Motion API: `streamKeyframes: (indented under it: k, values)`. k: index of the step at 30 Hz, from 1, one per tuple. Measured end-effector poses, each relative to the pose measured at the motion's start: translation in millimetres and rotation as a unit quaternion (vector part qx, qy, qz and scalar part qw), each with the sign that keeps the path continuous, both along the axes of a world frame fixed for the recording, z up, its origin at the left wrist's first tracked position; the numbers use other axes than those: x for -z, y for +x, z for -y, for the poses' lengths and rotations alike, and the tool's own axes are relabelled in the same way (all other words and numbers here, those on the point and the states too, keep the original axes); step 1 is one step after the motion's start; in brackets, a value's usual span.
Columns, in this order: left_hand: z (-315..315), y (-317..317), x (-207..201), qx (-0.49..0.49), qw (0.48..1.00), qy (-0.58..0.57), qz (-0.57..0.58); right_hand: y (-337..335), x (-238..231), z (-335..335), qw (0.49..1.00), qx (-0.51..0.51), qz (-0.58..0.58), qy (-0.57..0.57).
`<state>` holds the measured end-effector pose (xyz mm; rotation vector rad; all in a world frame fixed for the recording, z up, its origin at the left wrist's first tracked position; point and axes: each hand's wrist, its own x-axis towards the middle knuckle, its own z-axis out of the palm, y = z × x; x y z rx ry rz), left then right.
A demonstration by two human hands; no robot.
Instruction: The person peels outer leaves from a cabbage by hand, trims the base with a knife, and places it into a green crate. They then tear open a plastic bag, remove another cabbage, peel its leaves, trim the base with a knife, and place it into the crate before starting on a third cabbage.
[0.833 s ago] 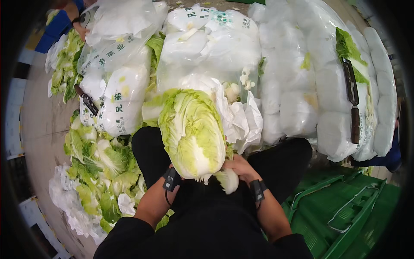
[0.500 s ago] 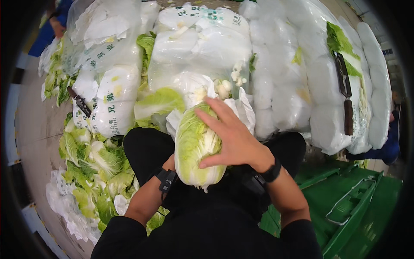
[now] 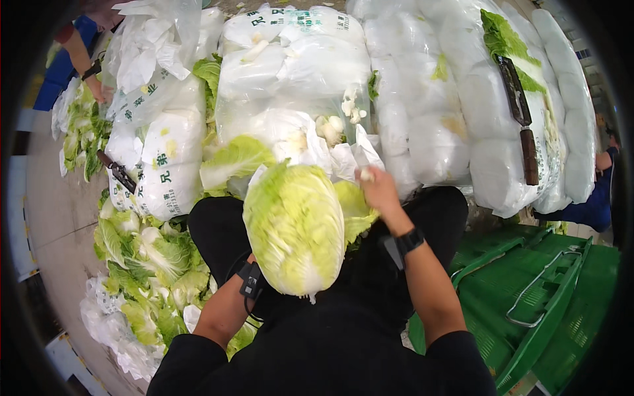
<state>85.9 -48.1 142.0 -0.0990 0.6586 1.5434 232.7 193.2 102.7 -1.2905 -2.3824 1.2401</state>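
A pale green napa cabbage (image 3: 294,231) is held up over my lap, its white root end toward me. My left forearm (image 3: 221,310) reaches beneath it; the left hand is hidden behind the head, which rests on it. To the right of the cabbage my right hand (image 3: 384,195) is closed round the white base of a loose leaf (image 3: 354,210). That leaf's green part spreads against the cabbage's right side. Just beyond lie crumpled white paper (image 3: 343,160), another cabbage leaf (image 3: 238,162) and small white root trimmings (image 3: 330,129).
Plastic-wrapped bundles (image 3: 297,66) stand in front. One knife (image 3: 119,173) lies on the left bundle, another (image 3: 518,112) at right. Discarded leaves (image 3: 148,254) pile up at left; green crates (image 3: 522,284) are at right. Another person's hand (image 3: 96,86) shows far left, another person's arm (image 3: 604,160) far right.
My right hand has left the cabbage's face and moved right, now gripping a leaf at its base. The cabbage is raised closer and turned. At far left the other person's arm reaches further in.
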Motion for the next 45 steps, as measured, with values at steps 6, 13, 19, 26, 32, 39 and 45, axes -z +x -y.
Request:
streamKeyframes:
  k: [6, 13, 19, 26, 32, 39, 45]
  values:
    - [11, -20, -12, -0.048, 0.998, 0.002, -0.034, 29, -13, 51, 0.969, 0.025, 0.031, -0.242]
    - [-13, -31, -19, -0.118, 0.988, -0.049, -0.092, -19, -79, 86, 0.715, 0.024, -0.341, -0.609]
    - [-3, -33, -35, -0.104, 0.939, 0.002, -0.328, -39, -108, 80, 0.782, 0.090, -0.412, -0.459]
    - [-24, -31, -24, -0.238, 0.956, 0.041, -0.166, -54, -100, 90, 0.812, 0.278, -0.433, -0.275]
    - [-49, -31, -1, -0.320, 0.945, 0.057, 0.015, -30, -89, 108, 0.669, 0.326, -0.410, -0.528]
    - [-47, -93, -16, -0.335, 0.938, 0.057, 0.073, 31, -55, 105, 0.960, -0.261, 0.092, -0.035]
    - [-37, -92, -49, -0.327, 0.931, 0.033, -0.158, -56, -158, 51, 0.967, -0.206, -0.140, -0.053]
